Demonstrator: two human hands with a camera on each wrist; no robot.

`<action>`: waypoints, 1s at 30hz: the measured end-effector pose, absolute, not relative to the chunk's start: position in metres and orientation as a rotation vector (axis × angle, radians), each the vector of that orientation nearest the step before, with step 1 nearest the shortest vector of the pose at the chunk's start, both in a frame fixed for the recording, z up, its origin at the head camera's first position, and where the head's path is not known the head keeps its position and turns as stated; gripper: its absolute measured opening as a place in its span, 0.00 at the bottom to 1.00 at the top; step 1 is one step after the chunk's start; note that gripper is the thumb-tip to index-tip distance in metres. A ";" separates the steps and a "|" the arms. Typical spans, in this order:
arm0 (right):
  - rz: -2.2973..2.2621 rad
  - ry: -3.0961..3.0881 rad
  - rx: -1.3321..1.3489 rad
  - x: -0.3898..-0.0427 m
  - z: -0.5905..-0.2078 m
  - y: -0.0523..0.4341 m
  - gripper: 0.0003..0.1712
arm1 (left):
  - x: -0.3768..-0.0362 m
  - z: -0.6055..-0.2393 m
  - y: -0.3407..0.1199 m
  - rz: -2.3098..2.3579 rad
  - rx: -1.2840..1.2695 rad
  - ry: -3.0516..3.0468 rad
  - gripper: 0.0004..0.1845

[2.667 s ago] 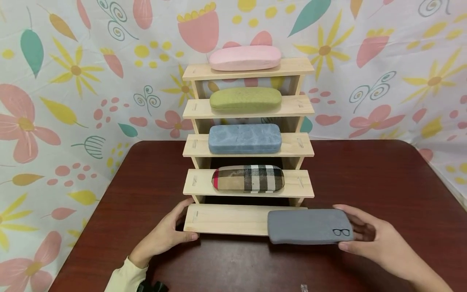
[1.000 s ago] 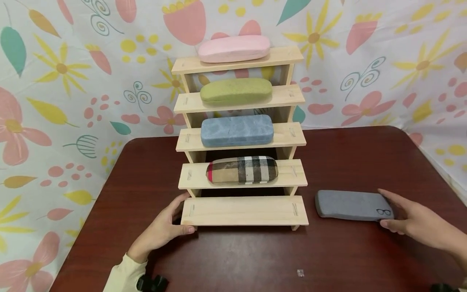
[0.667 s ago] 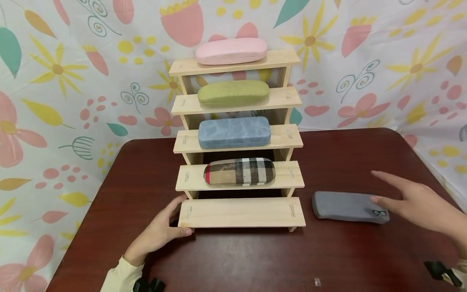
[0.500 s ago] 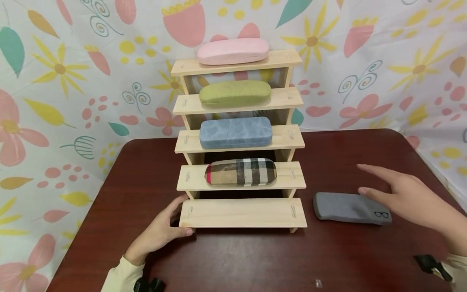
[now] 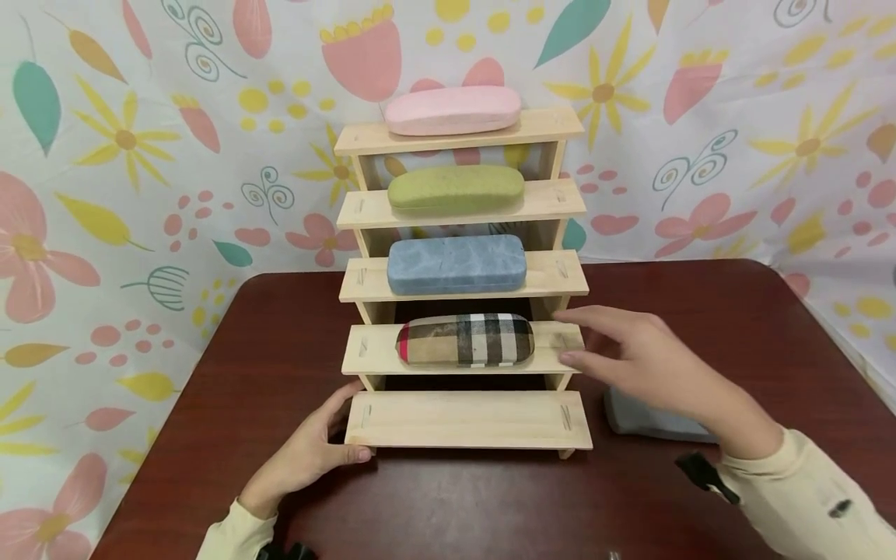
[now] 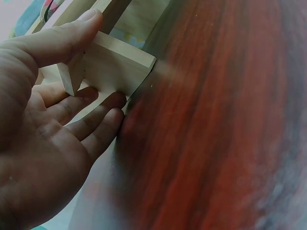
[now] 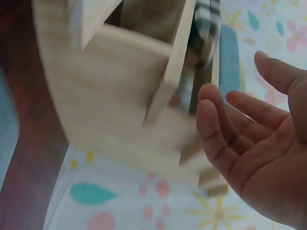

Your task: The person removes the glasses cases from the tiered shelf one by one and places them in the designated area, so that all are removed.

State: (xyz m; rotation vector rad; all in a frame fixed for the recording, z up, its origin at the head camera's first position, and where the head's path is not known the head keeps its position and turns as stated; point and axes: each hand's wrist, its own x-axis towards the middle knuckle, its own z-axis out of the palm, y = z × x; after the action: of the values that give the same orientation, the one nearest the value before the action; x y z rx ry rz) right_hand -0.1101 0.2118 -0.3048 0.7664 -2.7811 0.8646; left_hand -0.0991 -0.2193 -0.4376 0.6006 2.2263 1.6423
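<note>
Left hand grips the stepped pale-wood rack's bottom corner — right hand, fingers spread, hovers beside the oval plaid glasses case.

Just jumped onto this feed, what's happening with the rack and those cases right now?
A person is working at a stepped wooden rack on a dark red table. The left hand holds the left end of the bare bottom shelf. The right hand, fingers straight, reaches toward the plaid glasses case on the next shelf up. Blue, green and pink cases sit above. A grey case lies on the table beside the rack.
</note>
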 end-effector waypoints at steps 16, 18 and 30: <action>0.817 -2.949 0.846 -0.143 -0.323 0.163 0.51 | -0.099 -0.440 -0.222 1.616 0.599 2.270 0.46; 0.795 -2.946 0.851 -0.144 -0.325 0.162 0.49 | -0.099 -0.440 -0.221 1.616 0.601 2.271 0.46; 0.927 -2.941 0.772 -0.135 -0.323 0.174 0.44 | -0.100 -0.441 -0.221 1.600 0.572 2.283 0.47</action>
State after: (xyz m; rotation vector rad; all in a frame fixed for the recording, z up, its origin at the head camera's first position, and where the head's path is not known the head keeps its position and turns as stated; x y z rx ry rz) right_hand -0.1350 0.1736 -0.3228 0.7724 -2.9412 0.9272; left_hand -0.0999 -0.2215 -0.4414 0.5721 2.2831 1.5999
